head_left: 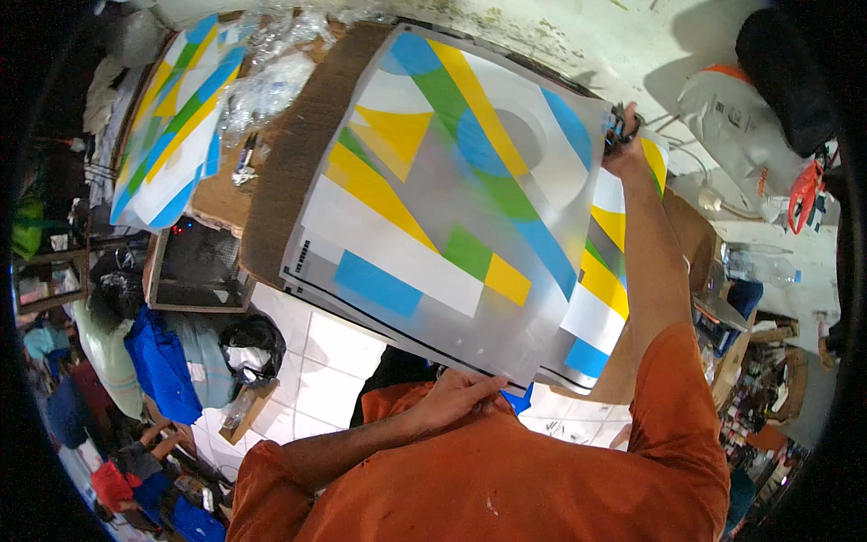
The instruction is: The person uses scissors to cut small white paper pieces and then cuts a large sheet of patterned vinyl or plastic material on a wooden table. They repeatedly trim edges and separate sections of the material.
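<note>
While the right hand (623,155) grips dark scissors (619,126) at the upper right edge of a patterned sheet (452,199), the left hand (454,399) meets its lower edge; whether it pinches cannot be told. The sheet lies across a brown table (282,158), overlapping a second sheet (605,285). Crumpled clear plastic (271,95) and further patterned sheets (185,122) lie left.

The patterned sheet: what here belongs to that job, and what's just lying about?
Likely in use:
- patterned sheet
- left hand at its lower edge
- right hand with what look like scissors

Probably lying about:
- crumpled clear plastic
- blue cloth
- clear bottle
</note>
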Tool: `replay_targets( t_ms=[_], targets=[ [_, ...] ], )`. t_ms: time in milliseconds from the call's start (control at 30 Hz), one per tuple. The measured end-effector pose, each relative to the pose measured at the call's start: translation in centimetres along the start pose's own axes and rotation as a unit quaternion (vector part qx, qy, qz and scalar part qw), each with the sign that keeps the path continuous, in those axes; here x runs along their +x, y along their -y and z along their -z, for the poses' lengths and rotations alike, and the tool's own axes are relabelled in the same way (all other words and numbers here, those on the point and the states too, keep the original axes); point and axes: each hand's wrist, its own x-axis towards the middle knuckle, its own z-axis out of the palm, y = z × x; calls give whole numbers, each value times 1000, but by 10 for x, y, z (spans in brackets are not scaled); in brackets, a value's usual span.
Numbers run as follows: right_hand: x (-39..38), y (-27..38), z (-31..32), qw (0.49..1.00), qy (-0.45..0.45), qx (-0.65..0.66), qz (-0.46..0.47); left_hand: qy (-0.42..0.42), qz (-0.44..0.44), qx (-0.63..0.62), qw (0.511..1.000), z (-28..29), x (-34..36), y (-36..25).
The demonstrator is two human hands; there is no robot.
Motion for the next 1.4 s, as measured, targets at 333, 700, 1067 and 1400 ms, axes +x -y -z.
replay_targets(
  t_ms=[333,700,1067,1400],
  targets=[
    [-143,-108,34,981,-25,-157,115,-4,34,173,984,53,17,37],
    [-340,-315,32,802,-123,-512,280,-678,-78,452,575,251,18,32],
    [-356,-358,-20,692,-152,-635,308,-639,-243,288,671,278,19,18],
    [-334,-387,-80,686,-127,-630,343,-616,-239,285,695,373,-18,-4]
  ],
)
